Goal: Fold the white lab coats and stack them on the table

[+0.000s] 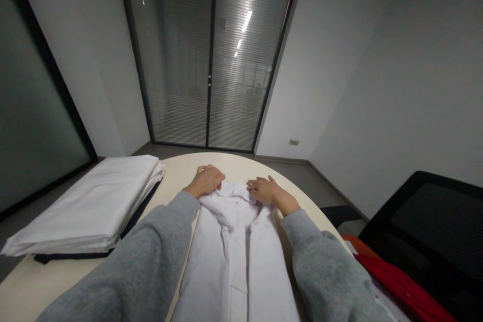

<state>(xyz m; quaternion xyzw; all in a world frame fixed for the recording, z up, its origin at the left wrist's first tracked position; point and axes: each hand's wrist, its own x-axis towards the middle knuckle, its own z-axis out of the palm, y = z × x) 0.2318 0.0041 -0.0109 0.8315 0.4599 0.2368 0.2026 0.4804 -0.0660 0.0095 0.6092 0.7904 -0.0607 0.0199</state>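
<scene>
A white collared shirt [237, 241] lies front side up on the round table, its collar pointing away from me and its lower part running out of view at the bottom. My left hand [208, 180] is at the collar's left end, fingers curled and closed on the collar edge. At the collar's right end rests my right hand [268, 192], with its fingers stretched out over the cloth and somewhat apart. A button shows just below the collar. Both forearms are in grey sleeves, on either side of the shirt.
A stack of folded white cloth [90, 196] lies on the table [181, 163] at the left, with dark fabric beneath it. On the right stands a black mesh chair [433, 226], with red fabric [403, 284] and other garments beside it. A glass door with blinds [211, 60] is beyond.
</scene>
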